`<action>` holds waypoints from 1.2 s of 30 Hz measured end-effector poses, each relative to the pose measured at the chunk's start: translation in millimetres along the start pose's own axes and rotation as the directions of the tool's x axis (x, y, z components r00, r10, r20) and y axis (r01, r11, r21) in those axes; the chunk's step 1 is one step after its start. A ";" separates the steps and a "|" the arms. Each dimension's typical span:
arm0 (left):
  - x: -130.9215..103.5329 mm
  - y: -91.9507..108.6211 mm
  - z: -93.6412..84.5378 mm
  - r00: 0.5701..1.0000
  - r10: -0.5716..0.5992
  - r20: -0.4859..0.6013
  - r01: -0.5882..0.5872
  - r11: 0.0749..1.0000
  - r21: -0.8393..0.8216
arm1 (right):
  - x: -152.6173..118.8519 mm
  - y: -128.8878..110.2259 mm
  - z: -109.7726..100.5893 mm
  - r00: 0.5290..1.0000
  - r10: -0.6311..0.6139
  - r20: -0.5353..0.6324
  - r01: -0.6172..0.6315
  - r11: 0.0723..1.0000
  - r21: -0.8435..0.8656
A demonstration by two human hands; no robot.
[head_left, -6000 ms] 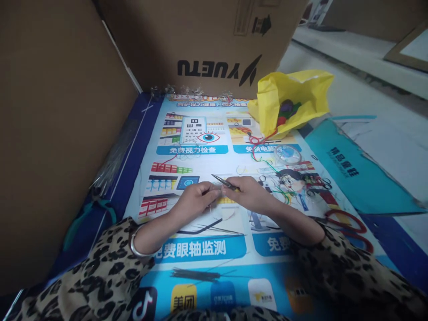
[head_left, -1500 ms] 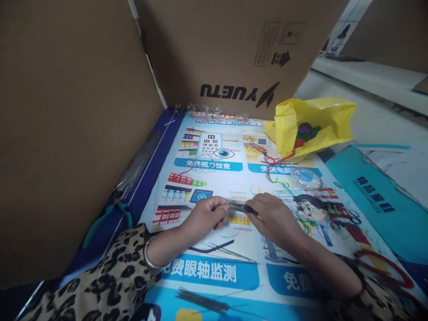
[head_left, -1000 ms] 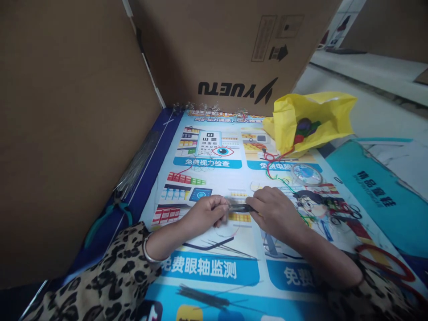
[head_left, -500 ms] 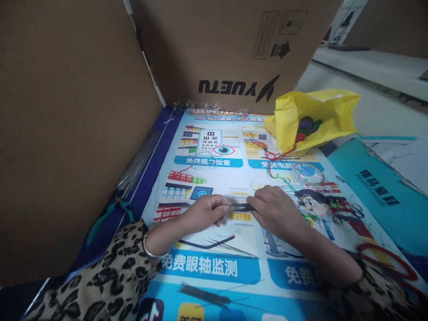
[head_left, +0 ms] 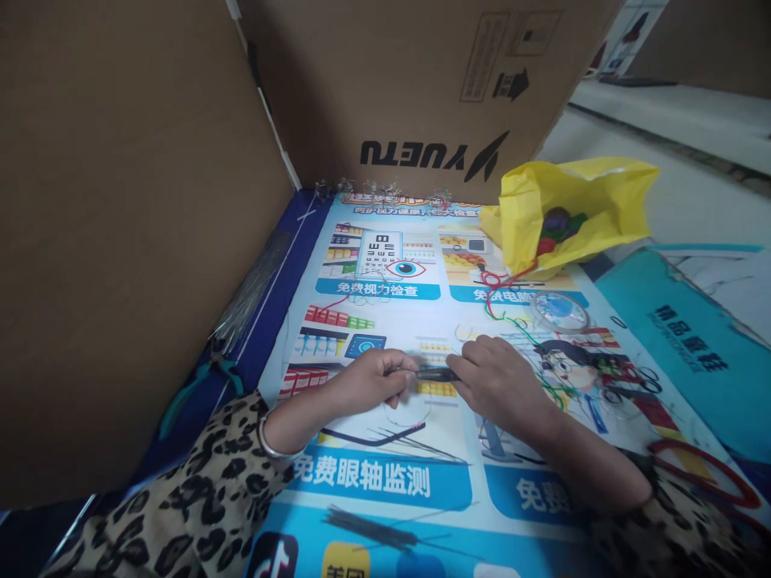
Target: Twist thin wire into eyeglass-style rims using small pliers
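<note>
Over the printed poster, my right hand (head_left: 497, 381) is closed around a pair of dark pliers (head_left: 437, 374). The plier jaws point left and meet the fingertips of my left hand (head_left: 385, 379). Those fingers are pinched together on a thin wire (head_left: 406, 421), part of which curves below them as a faint loop. The exact spot where jaws and wire meet is too small to make out. Several loose dark wires (head_left: 415, 441) lie on the poster just below the left hand.
Cardboard panels (head_left: 422, 80) stand at the left and back. Teal-handled pliers (head_left: 201, 389) and a wire bundle (head_left: 256, 285) lie at left; another bundle (head_left: 370, 526) is in front. At right are a yellow bag (head_left: 620, 197), a tape roll (head_left: 560, 311) and red cord (head_left: 511, 279).
The whole view has shifted slightly. Both hands keep nearly the same pose, with the pliers still at the left fingertips.
</note>
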State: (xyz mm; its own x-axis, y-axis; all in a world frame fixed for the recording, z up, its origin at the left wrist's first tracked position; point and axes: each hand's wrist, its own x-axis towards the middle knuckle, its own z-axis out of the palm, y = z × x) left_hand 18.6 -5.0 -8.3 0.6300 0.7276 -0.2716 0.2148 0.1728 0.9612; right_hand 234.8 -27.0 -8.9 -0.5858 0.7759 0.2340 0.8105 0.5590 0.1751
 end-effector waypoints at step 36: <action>2.7 -5.9 -0.4 0.999 -0.029 -0.027 0.028 0.998 -0.051 | -2.9 -4.7 5.7 0.999 0.032 -0.016 -0.032 0.999 0.007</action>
State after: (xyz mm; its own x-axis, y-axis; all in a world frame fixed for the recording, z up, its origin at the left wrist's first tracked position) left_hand 18.7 -3.7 -14.7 0.6033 0.7398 -0.2980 0.1938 0.2265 0.9545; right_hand 232.7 -30.3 -15.8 -0.5597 0.7887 0.2545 0.8286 0.5363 0.1605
